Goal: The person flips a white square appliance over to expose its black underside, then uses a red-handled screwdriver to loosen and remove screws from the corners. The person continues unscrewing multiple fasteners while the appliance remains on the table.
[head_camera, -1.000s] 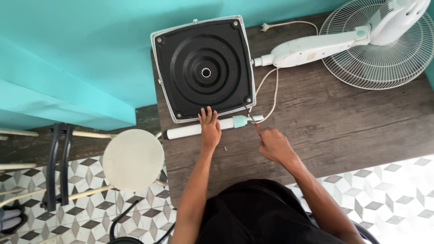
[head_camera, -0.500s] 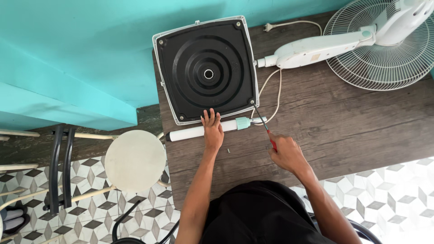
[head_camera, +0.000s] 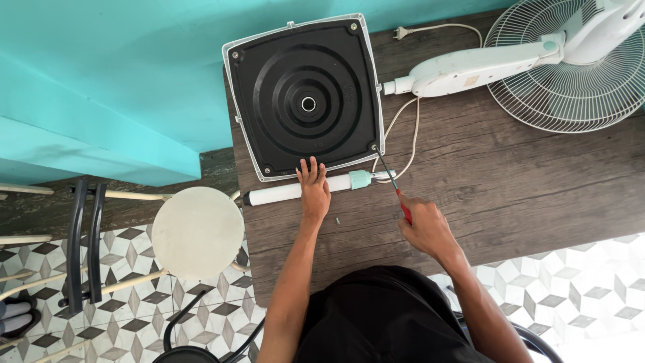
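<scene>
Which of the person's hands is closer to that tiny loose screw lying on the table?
The left. The left hand rests on the white tube with its wrist just beside the small screw. The right hand, gripping the screwdriver, is farther off to the screw's right.

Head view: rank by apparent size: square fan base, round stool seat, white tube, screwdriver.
1. Fan base, largest.
2. Stool seat.
3. White tube: longer than the seat is wide, but far thinner; the seat also sits lower, farther from the camera, so this pair is unsure.
4. Screwdriver, in the right hand, smallest.
</scene>
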